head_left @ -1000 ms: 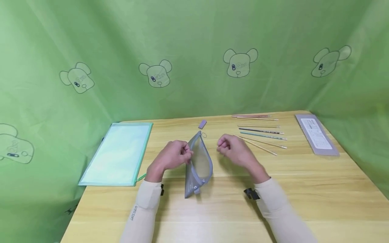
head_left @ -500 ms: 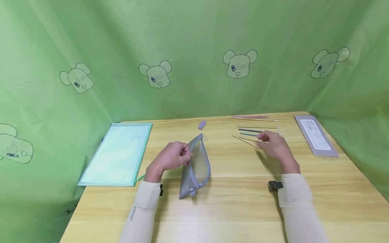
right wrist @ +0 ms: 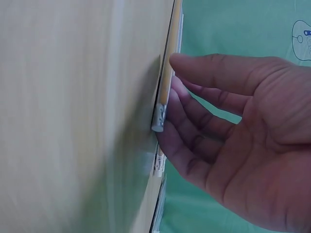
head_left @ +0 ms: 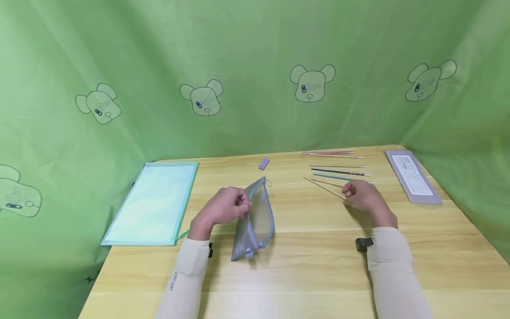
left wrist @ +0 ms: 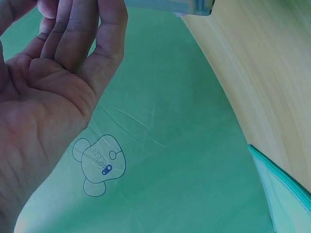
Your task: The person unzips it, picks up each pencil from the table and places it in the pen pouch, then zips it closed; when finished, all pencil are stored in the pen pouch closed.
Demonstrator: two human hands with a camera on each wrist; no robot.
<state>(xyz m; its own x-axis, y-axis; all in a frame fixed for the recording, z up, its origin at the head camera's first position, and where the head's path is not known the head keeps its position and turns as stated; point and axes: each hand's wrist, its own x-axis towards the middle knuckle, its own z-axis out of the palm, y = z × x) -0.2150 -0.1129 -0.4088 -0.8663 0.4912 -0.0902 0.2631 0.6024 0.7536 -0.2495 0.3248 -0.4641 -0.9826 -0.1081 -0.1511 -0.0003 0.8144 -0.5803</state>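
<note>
My left hand (head_left: 224,209) pinches the near-left edge of a grey mesh zip pouch (head_left: 243,243), which stands tilted with its mouth spread open toward the right. In the left wrist view the fingers of that hand (left wrist: 73,63) are curled, and a strip of the pouch (left wrist: 170,5) shows at the top edge. My right hand (head_left: 364,197) is at the nearest pencil (head_left: 324,188) on the table. Seen from the right wrist, thumb and fingers (right wrist: 209,70) pinch this plain wooden pencil (right wrist: 167,82) just above its eraser end.
Several more pencils (head_left: 338,165) lie side by side beyond my right hand. A purple eraser (head_left: 264,164) sits behind the pouch. On the left lies a mint-edged zip folder (head_left: 153,199); on the right, a flat grey packet with a white label (head_left: 412,175). Green curtains (head_left: 255,124) enclose the table.
My right hand has moved right from beside the pouch to the nearest pencil and pinches its eraser end. The pouch's lower end has swung slightly left, with my left hand still holding it.
</note>
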